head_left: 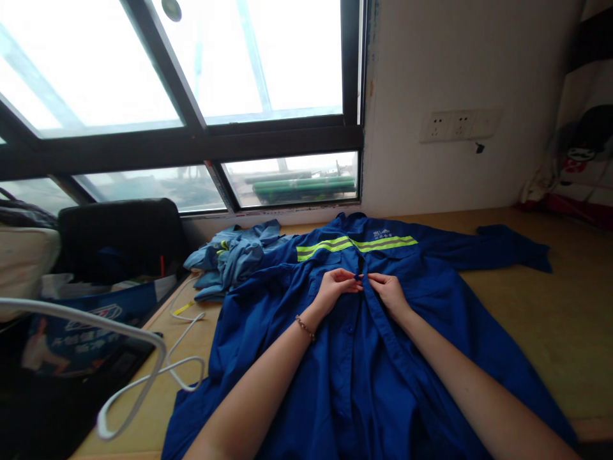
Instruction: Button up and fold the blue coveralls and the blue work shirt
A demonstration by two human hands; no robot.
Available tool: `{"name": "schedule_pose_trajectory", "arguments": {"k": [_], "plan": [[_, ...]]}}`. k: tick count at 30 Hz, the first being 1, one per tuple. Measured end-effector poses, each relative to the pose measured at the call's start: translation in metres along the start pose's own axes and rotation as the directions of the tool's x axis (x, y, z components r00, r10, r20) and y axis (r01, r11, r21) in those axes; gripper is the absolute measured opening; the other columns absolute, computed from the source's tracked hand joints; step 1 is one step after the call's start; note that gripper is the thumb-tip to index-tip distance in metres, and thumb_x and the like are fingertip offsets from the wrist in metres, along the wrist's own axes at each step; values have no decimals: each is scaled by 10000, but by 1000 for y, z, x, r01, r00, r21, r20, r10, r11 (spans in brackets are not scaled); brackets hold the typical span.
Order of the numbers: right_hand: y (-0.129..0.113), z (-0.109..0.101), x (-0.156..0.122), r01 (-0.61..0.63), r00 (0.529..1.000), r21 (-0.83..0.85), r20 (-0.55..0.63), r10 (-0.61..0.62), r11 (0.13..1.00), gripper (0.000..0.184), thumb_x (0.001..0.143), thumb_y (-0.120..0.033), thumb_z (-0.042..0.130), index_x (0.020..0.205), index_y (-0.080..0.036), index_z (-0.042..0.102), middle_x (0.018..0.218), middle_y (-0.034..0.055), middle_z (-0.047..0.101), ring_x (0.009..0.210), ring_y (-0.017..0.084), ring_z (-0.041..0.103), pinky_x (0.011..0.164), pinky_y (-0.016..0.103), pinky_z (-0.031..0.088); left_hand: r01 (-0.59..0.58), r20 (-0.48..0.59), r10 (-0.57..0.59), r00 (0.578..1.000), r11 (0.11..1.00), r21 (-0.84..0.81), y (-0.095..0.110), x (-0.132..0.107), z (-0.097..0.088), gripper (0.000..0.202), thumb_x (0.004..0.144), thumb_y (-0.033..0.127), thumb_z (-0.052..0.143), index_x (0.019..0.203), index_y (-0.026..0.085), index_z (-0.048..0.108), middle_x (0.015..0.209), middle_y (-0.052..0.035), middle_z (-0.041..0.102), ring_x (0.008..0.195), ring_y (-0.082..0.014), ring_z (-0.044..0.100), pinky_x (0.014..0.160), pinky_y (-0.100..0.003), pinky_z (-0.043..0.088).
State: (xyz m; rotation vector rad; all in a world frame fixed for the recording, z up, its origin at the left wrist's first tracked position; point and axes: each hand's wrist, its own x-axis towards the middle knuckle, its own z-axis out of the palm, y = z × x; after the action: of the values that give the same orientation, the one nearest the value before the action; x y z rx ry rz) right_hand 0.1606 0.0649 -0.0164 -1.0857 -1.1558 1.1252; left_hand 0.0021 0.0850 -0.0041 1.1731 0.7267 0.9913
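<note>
A dark blue work jacket lies spread on the table, its collar toward the wall and a yellow-grey reflective stripe across the chest. My left hand, with a beaded bracelet at the wrist, pinches one front edge of the jacket just below the stripe. The opposite front edge is pinched by my right hand, close beside the left. Between the fingertips the two edges nearly meet; the detail there is too small to make out. Lower down, the front hangs apart and a button shows.
Crumpled light blue clothing lies at the table's left back. A white cable loops over the left edge, near a black chair and a blue printed bag. Behind are a window and a wall with sockets.
</note>
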Motion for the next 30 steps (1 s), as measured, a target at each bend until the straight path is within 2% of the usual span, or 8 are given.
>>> {"name": "schedule_pose_trajectory", "arguments": {"k": [10,12,16,19,22,25,30], "plan": [[1,2,-2,43,999,-85,-15,-44,995,294,668,-359,579,864,-167,684,836,59,678,813,219,612,740,326,471,9,1,-9,1000,999,44,0,-1,0,374,603,344,694,842,77,588,774,-105,665,697,-205,645,704,-330,512],[2,2,-1,35,998,-119,-53,-42,992,275,649,-353,600,824,-160,688,820,65,680,787,219,615,723,323,471,12,9,-13,1000,999,53,1,-1,1,366,601,332,694,846,77,601,748,-97,667,679,-199,643,697,-328,511],[4,2,0,36,995,-215,-88,-56,976,230,629,-330,621,750,-142,674,738,72,676,699,209,612,670,315,467,14,0,-14,1000,994,111,2,-1,4,323,605,312,687,827,89,615,671,-64,658,623,-171,628,658,-302,513],[2,4,-3,115,988,-351,-54,-142,929,185,668,-322,584,709,-152,645,692,55,658,647,187,592,630,297,450,-6,-20,10,1000,983,185,0,0,7,275,658,348,637,788,110,596,629,-36,633,600,-150,611,625,-282,513],[-1,8,-7,214,964,-514,-23,-263,831,139,704,-295,546,670,-175,609,667,36,629,614,168,564,597,280,425,-34,-71,57,996,957,288,-8,2,10,241,673,350,619,734,127,553,597,-6,593,578,-135,593,579,-260,508],[-3,12,-11,277,943,-599,20,-332,751,91,714,-251,531,659,-191,572,676,28,599,609,159,540,582,273,406,-17,-177,83,981,938,346,-16,5,12,162,681,272,593,661,138,505,564,24,537,533,-109,558,523,-232,492],[-1,15,-12,302,936,-620,50,-347,724,30,707,-225,544,695,-200,554,696,28,572,614,160,521,590,277,401,91,-321,-29,947,979,180,-18,7,15,85,661,132,539,683,156,461,570,46,490,502,-83,528,516,-219,480]]}}
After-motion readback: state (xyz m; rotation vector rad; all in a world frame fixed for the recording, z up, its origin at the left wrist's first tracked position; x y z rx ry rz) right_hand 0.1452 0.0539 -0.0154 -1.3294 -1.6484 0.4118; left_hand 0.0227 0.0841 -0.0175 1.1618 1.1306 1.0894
